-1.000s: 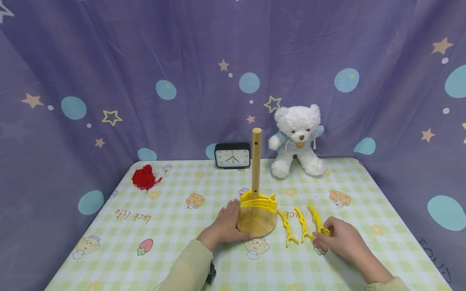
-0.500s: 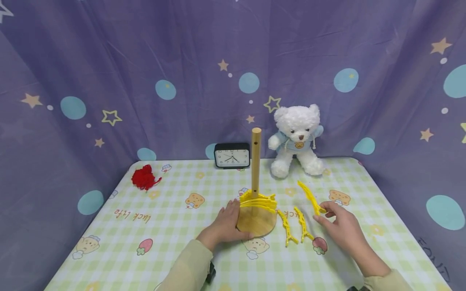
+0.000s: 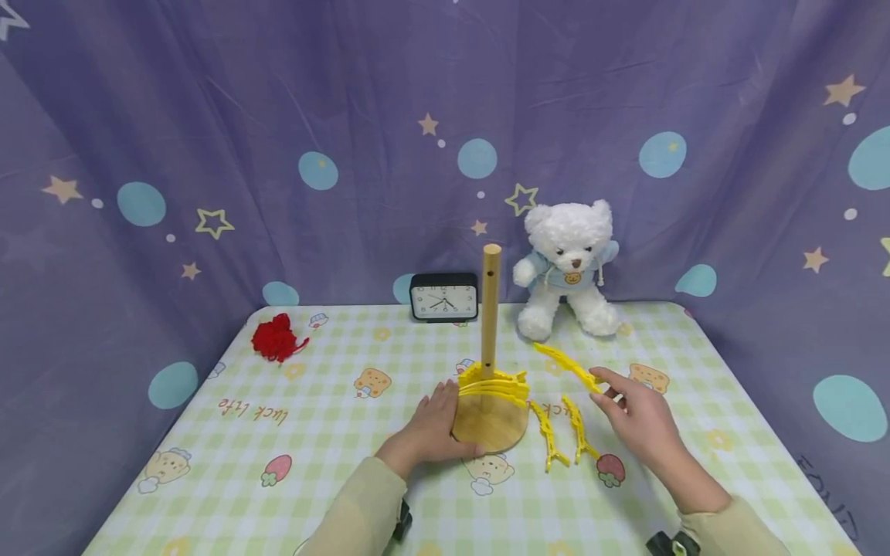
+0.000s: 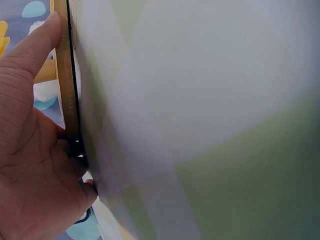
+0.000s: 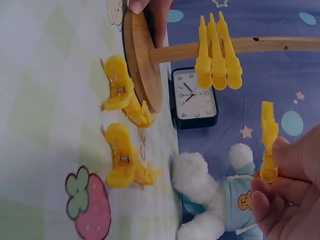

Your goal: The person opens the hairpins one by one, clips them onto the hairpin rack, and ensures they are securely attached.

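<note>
My right hand (image 3: 643, 417) pinches a yellow alligator hair clip (image 3: 563, 361) near its wide end, above the table, its narrow end pointing at the post. My left hand (image 3: 431, 428) holds the round base (image 3: 497, 432) of a wooden stand (image 3: 490, 309) at its left edge; in the left wrist view the thumb lies along the base rim (image 4: 67, 100). Three yellow clips (image 5: 217, 60) sit side by side across the post in the right wrist view. Two more clips, a left one (image 3: 548, 434) and a right one (image 3: 579, 428), lie on the cloth right of the base.
A black alarm clock (image 3: 443, 298) stands behind the post. A white teddy bear (image 3: 572, 270) in a blue top sits at the back right. Red yarn (image 3: 276, 340) lies at the back left. A checked cloth (image 3: 334, 479) covers the table; a purple curtain (image 3: 375, 93) hangs behind.
My right hand has lifted the rightmost clip from the cloth and moved it up and left, turning its narrow end toward the post. My left hand has stayed on the base.
</note>
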`<control>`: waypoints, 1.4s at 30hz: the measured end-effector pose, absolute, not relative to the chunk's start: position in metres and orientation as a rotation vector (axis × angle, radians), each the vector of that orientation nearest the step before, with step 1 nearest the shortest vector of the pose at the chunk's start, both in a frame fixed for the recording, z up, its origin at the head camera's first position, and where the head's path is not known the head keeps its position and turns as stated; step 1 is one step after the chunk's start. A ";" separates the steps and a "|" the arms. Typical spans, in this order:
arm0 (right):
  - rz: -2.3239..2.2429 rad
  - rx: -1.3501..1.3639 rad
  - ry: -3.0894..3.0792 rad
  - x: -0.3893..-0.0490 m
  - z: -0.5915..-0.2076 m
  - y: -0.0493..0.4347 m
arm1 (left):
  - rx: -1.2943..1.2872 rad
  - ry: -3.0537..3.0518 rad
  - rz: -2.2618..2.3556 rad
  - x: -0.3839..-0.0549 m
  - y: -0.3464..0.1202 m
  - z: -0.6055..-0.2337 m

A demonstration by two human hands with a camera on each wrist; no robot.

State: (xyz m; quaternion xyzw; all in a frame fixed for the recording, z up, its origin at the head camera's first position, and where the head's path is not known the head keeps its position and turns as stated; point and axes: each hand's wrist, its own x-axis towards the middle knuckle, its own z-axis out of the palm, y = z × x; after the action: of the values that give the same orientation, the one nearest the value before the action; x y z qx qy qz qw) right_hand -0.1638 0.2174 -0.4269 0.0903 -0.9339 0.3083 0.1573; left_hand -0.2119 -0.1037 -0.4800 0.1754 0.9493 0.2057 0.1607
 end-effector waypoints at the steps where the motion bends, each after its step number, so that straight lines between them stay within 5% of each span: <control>1: 0.868 0.273 -2.663 -0.165 -0.426 0.216 | 0.500 2.711 0.587 -0.212 -0.104 -0.480; 42: 0.637 0.618 -2.551 -0.203 -0.414 0.134 | 0.514 2.701 0.598 -0.212 -0.104 -0.479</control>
State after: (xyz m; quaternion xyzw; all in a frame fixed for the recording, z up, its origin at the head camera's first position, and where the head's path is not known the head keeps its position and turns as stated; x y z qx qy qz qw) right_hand -0.2028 0.1337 -0.4143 0.2232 -0.9217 0.2301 0.2184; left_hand -0.2117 -0.1041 -0.4788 0.1802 0.9471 0.2097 0.1631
